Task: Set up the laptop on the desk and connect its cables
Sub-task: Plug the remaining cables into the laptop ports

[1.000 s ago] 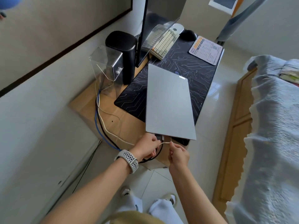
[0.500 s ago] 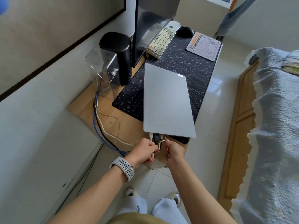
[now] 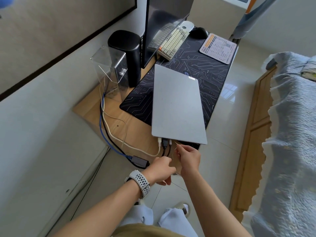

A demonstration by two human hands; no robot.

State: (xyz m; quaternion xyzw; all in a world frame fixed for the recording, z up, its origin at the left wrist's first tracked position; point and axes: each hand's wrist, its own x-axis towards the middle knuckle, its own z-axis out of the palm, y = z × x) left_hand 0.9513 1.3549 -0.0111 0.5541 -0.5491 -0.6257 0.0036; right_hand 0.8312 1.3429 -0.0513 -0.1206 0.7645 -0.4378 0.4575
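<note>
The closed laptop lies on the dark mat at the near end of the desk — three plugs sit in its near edge. The right hand pinches a thin wire just beside them. The left hand is curled below the desk edge; what it holds, I cannot tell.

Home bedroom – quilted bed beside wooden desk, monitor, keyboard
</note>
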